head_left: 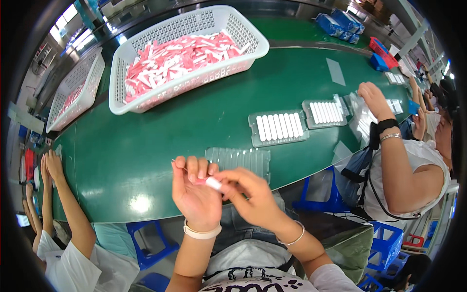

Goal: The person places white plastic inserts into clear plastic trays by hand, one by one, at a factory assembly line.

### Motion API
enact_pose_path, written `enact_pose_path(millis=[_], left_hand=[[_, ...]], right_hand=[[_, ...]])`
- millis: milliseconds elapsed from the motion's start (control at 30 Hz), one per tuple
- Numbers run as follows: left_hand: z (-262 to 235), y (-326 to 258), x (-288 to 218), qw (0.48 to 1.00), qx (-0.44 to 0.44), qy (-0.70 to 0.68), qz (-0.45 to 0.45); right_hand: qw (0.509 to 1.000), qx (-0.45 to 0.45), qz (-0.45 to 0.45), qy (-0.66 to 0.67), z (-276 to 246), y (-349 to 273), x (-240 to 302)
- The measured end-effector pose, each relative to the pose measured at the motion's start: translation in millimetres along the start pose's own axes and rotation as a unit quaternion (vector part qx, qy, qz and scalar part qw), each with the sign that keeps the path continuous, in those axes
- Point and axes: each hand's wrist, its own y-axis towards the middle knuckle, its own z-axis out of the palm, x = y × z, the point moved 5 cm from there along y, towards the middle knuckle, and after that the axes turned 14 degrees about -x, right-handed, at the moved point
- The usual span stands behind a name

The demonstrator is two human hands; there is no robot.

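Observation:
A small pink-and-white stick point(213, 183) lies between my two hands over the table's near edge. The fingers of my left hand point(197, 197), palm up, curl over its pink end. My right hand point(253, 198) pinches near the white end; its fingertips are slightly blurred. Just beyond my hands lies a clear grooved plastic tray point(260, 163) with no sticks visible in it. Farther right, two clear trays hold rows of white sticks: a nearer filled tray point(279, 127) and a farther filled tray point(325, 113).
A large white basket point(248, 48) heaped with pink and white pieces stands at the far left, beside a second basket point(95, 73). Co-workers' hands work at the right point(373, 101) and left point(51, 168) of the green table point(131, 160). Blue packs point(340, 24) lie at the back.

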Motion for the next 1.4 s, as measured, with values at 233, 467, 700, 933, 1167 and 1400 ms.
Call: enact_pose_path(millis=[233,467,700,933,1167,1400], left_hand=[[-5.0,-4.5,-28.0,0.946,-0.008,0.300,0.121],[-16.9,-19.7,-37.7,0.814,0.085,0.501,0.281],[-3.8,-55.2,15.9,0.417,0.426,0.695,0.401],[4.9,-59.0,55.7,0.320,0.446,0.738,0.393],[-1.0,-59.3,57.1,0.323,0.457,0.731,0.391],[8.9,-56.9,25.6,0.530,0.362,0.697,0.321]], right_hand=[[0.964,-0.025,0.051,0.260,-18.9,4.2,-13.4],[0.851,-0.085,-0.461,-0.239,-35.7,-24.2,30.0],[0.856,-0.113,-0.454,-0.221,-77.5,-22.4,18.0],[0.850,-0.137,-0.444,-0.248,-94.4,-20.4,13.3],[0.843,-0.141,-0.445,-0.266,-101.0,-22.3,19.9],[0.965,-0.095,-0.147,-0.194,-94.4,33.6,26.3]])
